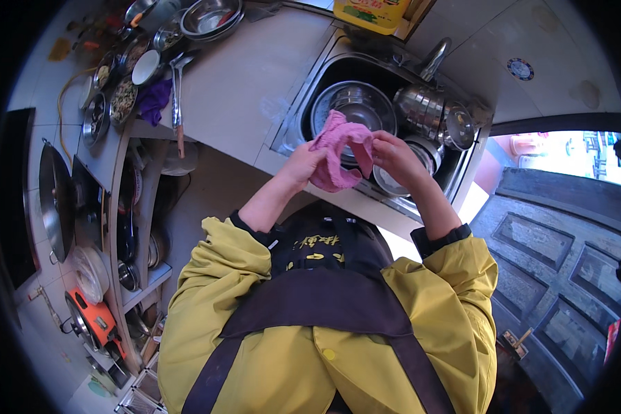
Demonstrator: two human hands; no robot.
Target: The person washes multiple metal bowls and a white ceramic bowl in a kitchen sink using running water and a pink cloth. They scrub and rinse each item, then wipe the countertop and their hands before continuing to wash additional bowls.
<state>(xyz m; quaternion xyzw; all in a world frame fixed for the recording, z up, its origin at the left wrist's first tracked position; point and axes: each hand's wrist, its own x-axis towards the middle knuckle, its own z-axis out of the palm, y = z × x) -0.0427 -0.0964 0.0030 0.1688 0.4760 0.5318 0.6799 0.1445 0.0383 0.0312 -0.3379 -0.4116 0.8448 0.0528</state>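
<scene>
A pink cloth (337, 157) hangs bunched between my two hands, over the near edge of the sink. My left hand (305, 164) is closed on its left side. At the cloth's upper right edge, my right hand (395, 157) pinches it with the fingertips. Behind the cloth, a wide metal basin (323, 103) sits in the metal sink (303, 103). Stacked metal bowls (421, 109) lean on their side below the faucet (436, 58). Close to my right hand is a pot or bowl (392, 181), partly hidden by that hand.
On the counter (255, 76) to the left lie long-handled utensils (178, 96), a purple cloth (154, 100) and several bowls and dishes of food. Stacked metal bowls (210, 17) stand at its far end. A yellow container (372, 14) is behind the sink. A panelled door (538, 241) is at right.
</scene>
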